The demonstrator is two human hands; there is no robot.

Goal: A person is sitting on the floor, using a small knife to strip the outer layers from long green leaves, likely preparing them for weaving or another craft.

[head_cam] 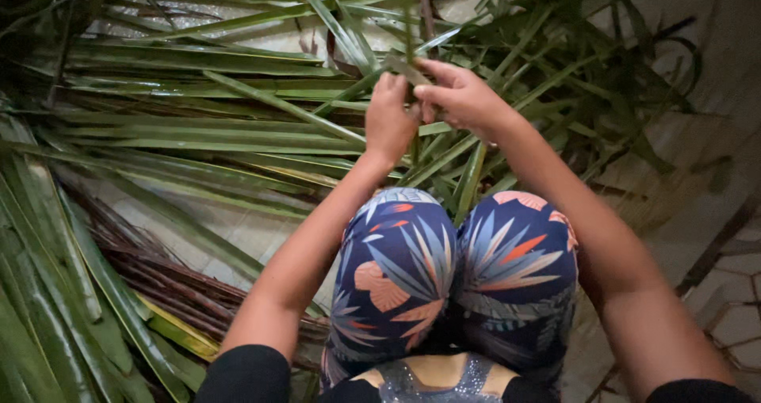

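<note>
My left hand (389, 120) and my right hand (458, 95) meet above my knees, both pinching the same narrow green palm leaf strip (406, 68). The left hand's fingers curl around the strip from below. My right hand's thumb and fingers press on its upper part. The strip runs up between the hands toward a thin brown midrib (426, 11). My knees, in dark leaf-patterned cloth (456, 264), lie just under the hands.
Long green palm leaves (198, 126) lie spread over the pale tiled floor (238, 233) at the left and the back. A bundle of brown stripped midribs (170, 280) lies at lower left. Looser green fronds (602, 78) spread at the right.
</note>
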